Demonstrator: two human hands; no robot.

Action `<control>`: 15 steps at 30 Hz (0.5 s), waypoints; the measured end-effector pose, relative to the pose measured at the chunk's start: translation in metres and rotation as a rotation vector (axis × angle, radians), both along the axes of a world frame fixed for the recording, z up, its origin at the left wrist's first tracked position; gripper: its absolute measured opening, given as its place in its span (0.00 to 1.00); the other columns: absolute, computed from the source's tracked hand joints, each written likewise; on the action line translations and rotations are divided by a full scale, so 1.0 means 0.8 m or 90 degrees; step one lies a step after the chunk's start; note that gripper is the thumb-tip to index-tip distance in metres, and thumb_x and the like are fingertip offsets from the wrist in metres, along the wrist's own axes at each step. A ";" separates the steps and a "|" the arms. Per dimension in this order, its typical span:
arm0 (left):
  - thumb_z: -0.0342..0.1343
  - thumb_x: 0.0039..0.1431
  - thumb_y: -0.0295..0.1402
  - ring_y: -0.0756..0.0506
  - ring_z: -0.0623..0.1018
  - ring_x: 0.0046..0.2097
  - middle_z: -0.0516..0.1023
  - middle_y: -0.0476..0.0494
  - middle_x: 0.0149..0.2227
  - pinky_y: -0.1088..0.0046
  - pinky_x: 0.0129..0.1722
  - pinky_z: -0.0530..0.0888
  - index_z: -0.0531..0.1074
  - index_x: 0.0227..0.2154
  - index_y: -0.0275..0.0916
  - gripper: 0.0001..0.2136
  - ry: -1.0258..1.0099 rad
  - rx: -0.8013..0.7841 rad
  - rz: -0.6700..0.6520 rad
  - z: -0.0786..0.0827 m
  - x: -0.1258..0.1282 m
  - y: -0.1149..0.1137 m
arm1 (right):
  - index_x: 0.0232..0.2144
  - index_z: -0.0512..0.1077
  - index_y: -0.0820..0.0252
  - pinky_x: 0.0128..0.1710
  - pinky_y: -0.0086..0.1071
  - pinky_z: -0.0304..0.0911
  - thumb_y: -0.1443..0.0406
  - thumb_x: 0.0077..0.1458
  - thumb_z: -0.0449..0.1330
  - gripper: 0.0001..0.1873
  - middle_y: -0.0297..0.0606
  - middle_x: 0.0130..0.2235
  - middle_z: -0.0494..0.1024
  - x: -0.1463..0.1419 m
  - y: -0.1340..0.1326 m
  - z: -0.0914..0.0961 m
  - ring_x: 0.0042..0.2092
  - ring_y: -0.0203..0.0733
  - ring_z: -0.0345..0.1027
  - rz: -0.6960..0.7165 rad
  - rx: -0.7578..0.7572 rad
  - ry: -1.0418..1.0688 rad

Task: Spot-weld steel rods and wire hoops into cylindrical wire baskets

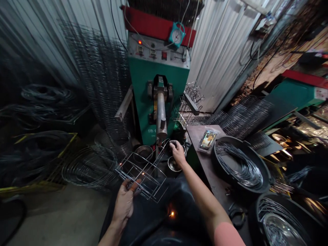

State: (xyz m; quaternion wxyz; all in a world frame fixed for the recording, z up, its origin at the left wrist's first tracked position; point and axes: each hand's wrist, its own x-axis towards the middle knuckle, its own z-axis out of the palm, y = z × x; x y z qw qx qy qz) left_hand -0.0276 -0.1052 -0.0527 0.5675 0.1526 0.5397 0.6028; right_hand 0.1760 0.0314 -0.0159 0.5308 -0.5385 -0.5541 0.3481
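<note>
My left hand grips the near left edge of a wire basket frame between thumb and fingers. The frame is a grid of thin metal rods, tilted above my dark-covered lap. My right hand is closed in a pinch at the frame's far right side, on what looks like a thin bent wire. That wire lies beside the lower end of a spot welder's electrode arm. Small orange sparks glow on the frame, and a brighter spark shows over my lap.
The green welder body stands ahead, with metal bowls below. At right, a bench holds a phone and a black tray of bent wires; another wire-filled tray is nearer. Wire hoops and stacked racks stand left.
</note>
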 end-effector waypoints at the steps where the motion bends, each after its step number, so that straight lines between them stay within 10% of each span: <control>1: 0.65 0.33 0.32 0.41 0.76 0.40 0.75 0.48 0.32 0.69 0.30 0.74 0.66 0.31 0.42 0.19 -0.004 0.008 -0.003 0.000 0.000 0.000 | 0.32 0.72 0.57 0.42 0.32 0.60 0.62 0.50 0.57 0.07 0.36 0.34 0.73 0.009 0.008 0.003 0.39 0.38 0.65 0.020 0.040 -0.067; 6: 0.66 0.32 0.32 0.41 0.76 0.40 0.74 0.48 0.32 0.68 0.31 0.74 0.65 0.30 0.42 0.19 0.002 -0.015 -0.006 0.006 0.003 0.001 | 0.32 0.74 0.55 0.46 0.33 0.56 0.66 0.49 0.60 0.06 0.37 0.37 0.71 0.041 0.046 0.021 0.43 0.40 0.62 0.229 0.101 -0.303; 11: 0.65 0.33 0.32 0.42 0.75 0.41 0.72 0.49 0.32 0.67 0.32 0.75 0.65 0.30 0.43 0.18 0.012 -0.026 0.031 0.004 -0.006 0.004 | 0.28 0.74 0.57 0.41 0.30 0.56 0.66 0.46 0.63 0.03 0.33 0.33 0.71 0.033 0.061 0.030 0.37 0.36 0.62 0.317 0.046 -0.259; 15: 0.63 0.41 0.34 0.42 0.74 0.42 0.71 0.47 0.36 0.64 0.35 0.74 0.67 0.31 0.41 0.13 0.031 -0.032 -0.031 0.001 -0.012 -0.003 | 0.20 0.70 0.60 0.35 0.24 0.55 0.63 0.46 0.63 0.08 0.29 0.25 0.67 0.009 0.034 0.056 0.33 0.32 0.58 0.115 -0.027 0.033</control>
